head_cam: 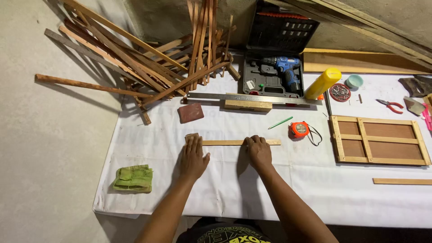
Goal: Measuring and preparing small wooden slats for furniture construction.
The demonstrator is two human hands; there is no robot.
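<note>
1. the left hand [194, 156] lies flat, fingers spread, on the left end of a thin wooden strip [227, 142] and pinches nothing.
2. the right hand [258, 150] presses flat on the same strip near its middle, its grip also spread.
3. the strip lies on the white desk [153, 139], near the centre.
4. an orange tape measure [299, 129] sits at 2 o'clock from the right hand, a green pencil [280, 123] just beside it.
5. a folded green cloth [133, 178] is at 8 o'clock from the left hand.

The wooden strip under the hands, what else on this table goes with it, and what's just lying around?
In hand:
wooden strip, pressed flat by the left hand and right hand
small block at the left fingertips

Lying about:
tape measure
green pencil
cordless drill in its case
yellow bottle
framed panel
pliers
green cloth
</note>
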